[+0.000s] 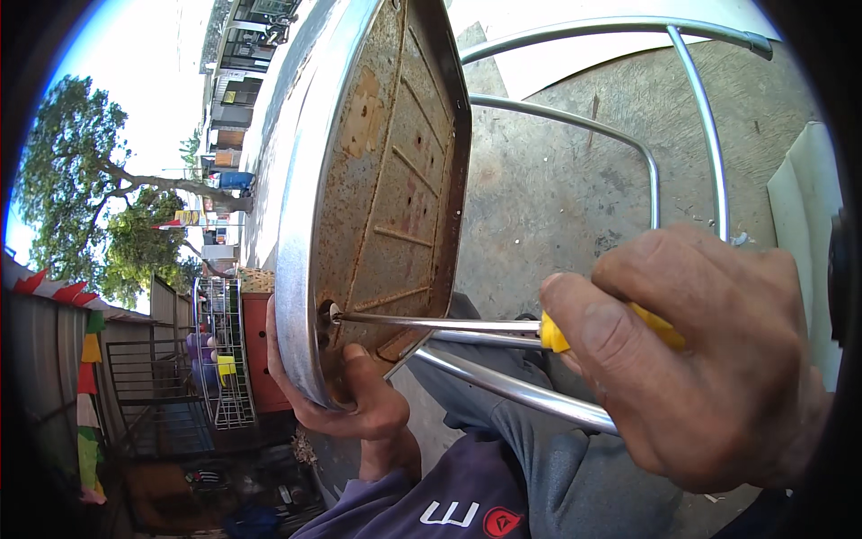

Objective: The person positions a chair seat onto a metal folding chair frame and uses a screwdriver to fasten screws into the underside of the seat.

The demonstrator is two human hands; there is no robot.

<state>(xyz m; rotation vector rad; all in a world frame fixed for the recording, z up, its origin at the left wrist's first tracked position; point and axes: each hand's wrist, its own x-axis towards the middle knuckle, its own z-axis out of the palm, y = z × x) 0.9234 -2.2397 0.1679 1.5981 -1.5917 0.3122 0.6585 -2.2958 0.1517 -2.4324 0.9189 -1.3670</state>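
A rusty metal seat pan with a shiny chrome rim stands on its edge in the middle, its brown underside facing right. My left hand is closed around its lower corner, thumb on the inner side and fingers behind the rim. In my right hand is a screwdriver with a yellow handle, the fist wrapped round the grip. Its long steel shaft runs left across the pan, and the tip meets a dark hole near the pan's lower corner. Whether a screw sits there I cannot make out.
Bent chrome tubes of a chair frame stretch behind and below my right hand over the concrete floor. My grey-trousered leg is beneath. A pale board stands at the far right. Left are a wire rack and a red cabinet.
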